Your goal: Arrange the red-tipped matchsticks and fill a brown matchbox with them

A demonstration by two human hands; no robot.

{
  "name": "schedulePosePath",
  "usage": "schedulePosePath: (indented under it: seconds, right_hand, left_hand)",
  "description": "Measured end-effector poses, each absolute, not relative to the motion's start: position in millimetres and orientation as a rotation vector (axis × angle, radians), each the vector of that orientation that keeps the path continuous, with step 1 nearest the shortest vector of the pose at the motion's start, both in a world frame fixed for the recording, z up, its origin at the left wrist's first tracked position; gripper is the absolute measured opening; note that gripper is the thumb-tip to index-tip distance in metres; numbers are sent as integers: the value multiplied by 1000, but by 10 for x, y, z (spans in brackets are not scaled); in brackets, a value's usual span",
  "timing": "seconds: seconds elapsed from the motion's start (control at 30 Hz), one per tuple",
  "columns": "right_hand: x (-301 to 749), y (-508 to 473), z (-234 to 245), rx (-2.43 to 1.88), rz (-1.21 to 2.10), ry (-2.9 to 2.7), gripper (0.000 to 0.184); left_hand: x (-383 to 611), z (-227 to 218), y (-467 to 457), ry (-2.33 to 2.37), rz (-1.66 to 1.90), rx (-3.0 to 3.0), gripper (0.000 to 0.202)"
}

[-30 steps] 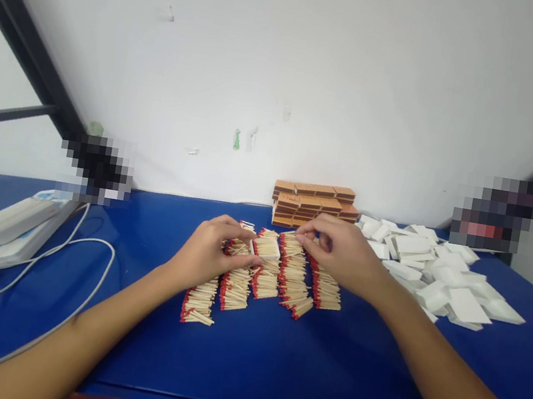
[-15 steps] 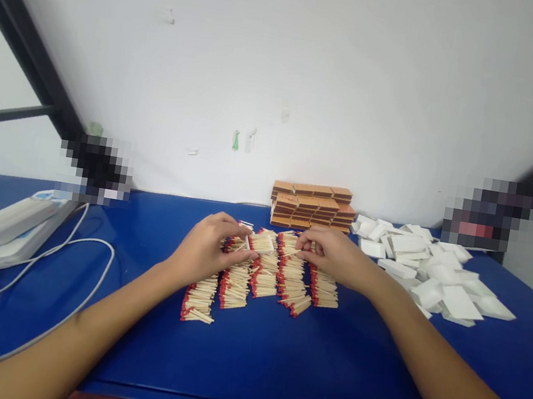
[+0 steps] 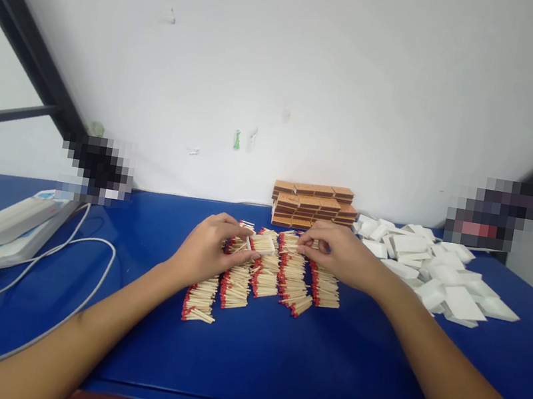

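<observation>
Matchsticks (image 3: 264,280) lie in side-by-side rows on the blue table (image 3: 241,357), directly under both hands. The left hand (image 3: 205,250) pinches a small white tray (image 3: 263,244) full of sticks between thumb and fingers. The right hand (image 3: 343,255), fingers curled narrow, nips a few sticks at the rows' far end. Behind the rows stands a stack of brown sleeves (image 3: 313,205). A heap of white trays (image 3: 432,269) lies to the right, and a white cable (image 3: 87,245) to the left.

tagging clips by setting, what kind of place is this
Probably a small matchbox-packing workbench: rows of red-tipped matches on a blue table, a pile of white inner trays and stacked brown box sleeves.
</observation>
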State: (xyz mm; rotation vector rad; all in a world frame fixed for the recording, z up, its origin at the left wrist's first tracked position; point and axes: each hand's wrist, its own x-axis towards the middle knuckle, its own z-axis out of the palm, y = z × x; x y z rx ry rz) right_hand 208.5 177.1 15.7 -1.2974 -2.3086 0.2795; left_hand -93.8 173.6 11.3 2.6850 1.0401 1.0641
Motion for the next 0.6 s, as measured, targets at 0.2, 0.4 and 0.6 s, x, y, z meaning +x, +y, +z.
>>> schedulePosePath:
  seconds: [0.2,0.4,0.6]
  right_hand:
    - [2085,1769,184,-1279,186,-2301,17]
    - [2138,1743,234,-1328,196,-2309,19]
    - [2155,1713,300,-1366,253,-2289,27]
  left_hand:
    - [-937,95,1734,1067,1029,2692,34]
    - [-926,103,1723,1062,1048,2706,34]
    - [-929,109,1709,1060,1042,2703,34]
